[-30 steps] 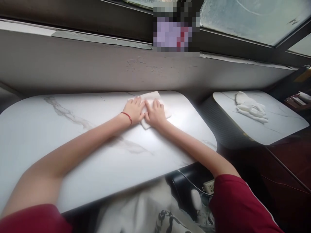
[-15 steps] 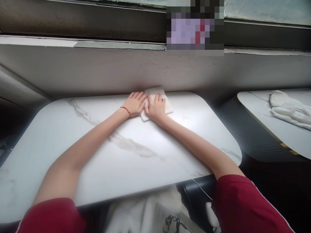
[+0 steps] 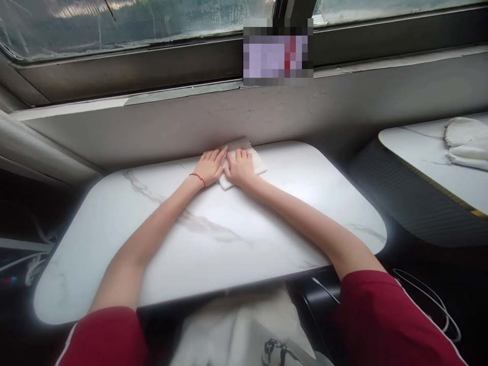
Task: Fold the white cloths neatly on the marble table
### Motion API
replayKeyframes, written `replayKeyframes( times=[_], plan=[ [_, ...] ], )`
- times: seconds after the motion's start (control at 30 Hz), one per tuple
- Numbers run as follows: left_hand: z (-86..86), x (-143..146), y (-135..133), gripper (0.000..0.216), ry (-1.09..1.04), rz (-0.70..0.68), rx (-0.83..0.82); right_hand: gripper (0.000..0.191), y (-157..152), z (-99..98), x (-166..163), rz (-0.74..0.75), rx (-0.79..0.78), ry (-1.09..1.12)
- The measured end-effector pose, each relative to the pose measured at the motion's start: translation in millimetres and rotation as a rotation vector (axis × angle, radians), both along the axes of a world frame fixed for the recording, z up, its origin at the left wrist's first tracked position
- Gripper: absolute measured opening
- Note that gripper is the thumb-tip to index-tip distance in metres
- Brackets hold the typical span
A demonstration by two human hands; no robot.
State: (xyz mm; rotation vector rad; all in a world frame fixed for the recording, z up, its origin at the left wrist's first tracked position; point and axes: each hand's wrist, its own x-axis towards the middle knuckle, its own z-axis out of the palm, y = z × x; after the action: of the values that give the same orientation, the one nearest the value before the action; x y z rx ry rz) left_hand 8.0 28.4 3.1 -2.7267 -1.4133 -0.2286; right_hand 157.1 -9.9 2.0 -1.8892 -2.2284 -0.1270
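A folded white cloth lies at the far edge of a white marble-patterned table, close against the wall. On the cloth's left part rests my left hand, fingers stretched out and a red string round the wrist. My right hand presses flat on the middle of the cloth, its fingers slightly bent. The two hands touch or nearly touch at the thumbs and index fingers.
Behind the table runs a pale wall below a window frame. At the right stands another marble-patterned table with a crumpled white cloth on it. White cables hang at the lower right.
The view has tilted up and turned, showing more window. My hands stay on the cloth at the table's far edge, with hardly any shift against it.
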Motion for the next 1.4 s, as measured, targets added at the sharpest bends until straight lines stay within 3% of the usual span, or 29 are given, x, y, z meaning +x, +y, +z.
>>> replayKeyframes(
  times=[0.17,0.3,0.47,0.6,0.73,0.9,1.0,1.17,1.4],
  plan=[
    [10.3,-1.6,-9.9,0.065,0.006,-0.04,0.014,0.059,-20.2,27.0,-8.3,-0.03,-0.138,-0.078],
    [20.0,-9.9,-38.2,0.053,-0.029,-0.123,0.026,0.052,-54.5,32.7,-23.3,-0.016,-0.155,-0.171],
    [27.1,-25.8,-111.0,0.051,0.018,-0.232,0.031,0.046,-129.7,21.0,-45.4,0.044,-0.038,-0.232],
    [24.9,-44.5,-175.8,0.053,0.067,-0.331,0.061,0.039,-188.3,19.3,-57.1,0.155,0.019,-0.409],
    [17.4,-69.4,-218.5,0.055,0.052,-0.233,0.053,0.038,-216.7,23.4,-56.7,0.395,0.1,-0.51],
    [13.5,-104.6,-233.2,0.055,0.003,-0.073,-0.002,0.04,-200.3,17.5,-59.9,0.788,0.333,-0.369],
    [15.6,-125.1,-228.6,0.055,-0.018,0.018,-0.051,0.039,-174.6,8.6,-70.6,0.991,0.352,-0.173],
    [21.7,-149.6,-203.1,0.054,-0.017,0.121,-0.084,0.042,-129.7,0.6,-86.5,1.042,0.17,0.049],
    [23.7,-170.3,-155.3,0.059,-0.011,0.218,-0.082,0.048,-75.3,-3.6,-112.9,1.031,0.099,0.084]
  ],
)
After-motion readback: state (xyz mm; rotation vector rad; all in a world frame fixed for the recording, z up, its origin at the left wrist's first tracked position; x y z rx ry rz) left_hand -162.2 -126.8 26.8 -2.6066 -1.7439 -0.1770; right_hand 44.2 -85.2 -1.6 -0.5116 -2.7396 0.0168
